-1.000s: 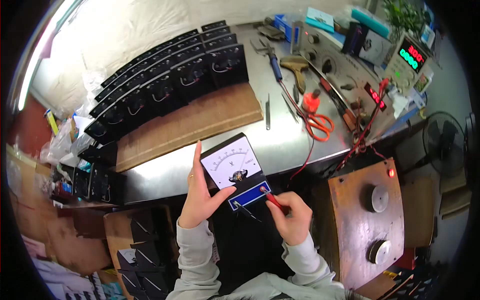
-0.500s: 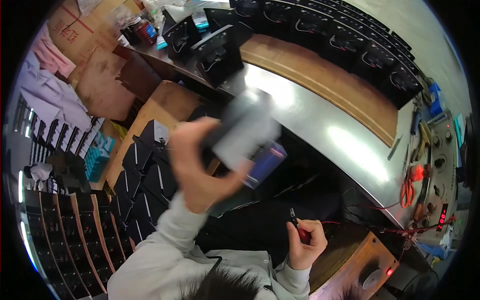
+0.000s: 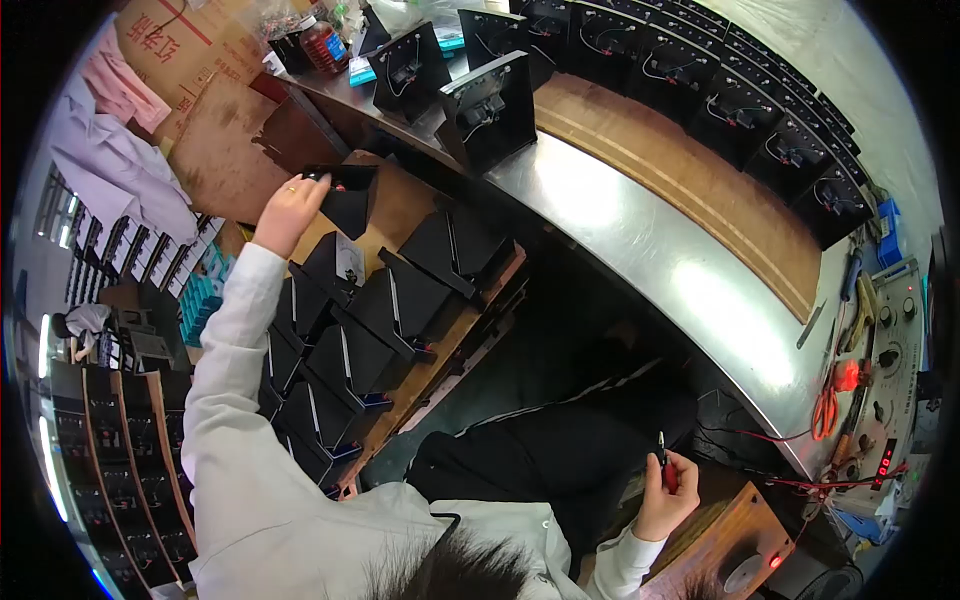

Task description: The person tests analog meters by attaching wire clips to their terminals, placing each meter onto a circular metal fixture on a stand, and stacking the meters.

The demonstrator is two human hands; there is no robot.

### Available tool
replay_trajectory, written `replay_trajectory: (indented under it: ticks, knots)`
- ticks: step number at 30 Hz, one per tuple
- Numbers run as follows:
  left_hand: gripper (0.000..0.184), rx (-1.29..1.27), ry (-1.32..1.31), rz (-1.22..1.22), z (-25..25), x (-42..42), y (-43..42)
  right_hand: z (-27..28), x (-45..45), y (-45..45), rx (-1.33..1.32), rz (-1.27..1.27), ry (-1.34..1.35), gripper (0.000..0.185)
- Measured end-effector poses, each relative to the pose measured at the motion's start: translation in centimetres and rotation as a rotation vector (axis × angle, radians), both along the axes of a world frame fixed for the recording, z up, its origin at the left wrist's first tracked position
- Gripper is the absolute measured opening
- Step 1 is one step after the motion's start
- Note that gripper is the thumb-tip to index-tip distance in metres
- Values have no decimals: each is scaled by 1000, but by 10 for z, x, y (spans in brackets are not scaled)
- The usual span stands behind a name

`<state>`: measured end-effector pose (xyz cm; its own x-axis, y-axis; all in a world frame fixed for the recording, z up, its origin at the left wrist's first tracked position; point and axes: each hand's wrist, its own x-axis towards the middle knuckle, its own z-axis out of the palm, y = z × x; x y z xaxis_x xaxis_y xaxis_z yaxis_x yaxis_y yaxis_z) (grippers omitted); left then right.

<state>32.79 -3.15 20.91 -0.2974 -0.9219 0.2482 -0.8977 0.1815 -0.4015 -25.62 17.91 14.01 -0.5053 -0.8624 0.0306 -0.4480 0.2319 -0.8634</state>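
My left hand [image 3: 287,212] is stretched out to the far left, fingers closed on the edge of a black box [image 3: 350,208] at the far end of a wooden board [image 3: 390,185]. Something small and red shows inside that box. Several more black boxes [image 3: 395,305] stand in rows on the board, below and right of this hand. My right hand [image 3: 668,497] is held above my lap near the wooden box, closed around a red-and-black probe [image 3: 668,470] with its metal tip pointing up.
A shiny metal bench [image 3: 640,250] runs along the right, carrying black panels [image 3: 490,110] with white wires. Orange scissors [image 3: 825,412] and an instrument with a red display [image 3: 885,460] are at its right end. A wooden box [image 3: 725,545] with a red light stands beside my right hand.
My left hand has carried the black box from in front of me to the far left end of the board. The view has shifted, and my right hand still grips the probe.
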Motion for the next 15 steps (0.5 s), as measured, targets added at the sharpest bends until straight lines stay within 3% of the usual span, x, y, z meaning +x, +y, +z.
replay_trajectory:
  ticks: [2,3,5,7,8,9,11,13,15]
  knots:
    - [43,-89,86,-201,-14,10,-14,-7,4,1,-39,11,-8,20]
    - [27,33,191,-87,-13,3,-14,-10,5,3,-73,25,-13,19]
    - [27,214,459,-203,-38,28,-26,-11,3,9,-38,10,-27,20]
    - [53,621,443,-16,-34,18,-30,-18,1,12,30,46,27,23]
    - [62,574,43,-31,-37,19,-29,-25,-1,14,17,30,11,24]
    - [67,566,-27,34,-24,-9,-18,-26,-2,13,-16,-21,0,24]
    - [70,584,269,-104,-19,-13,-27,-20,-3,14,39,22,42,21]
    - [64,879,862,78,87,-122,-20,-20,-2,12,-16,-31,72,22]
    - [58,1010,1176,-338,133,-150,-30,-19,-7,10,-7,2,91,23]
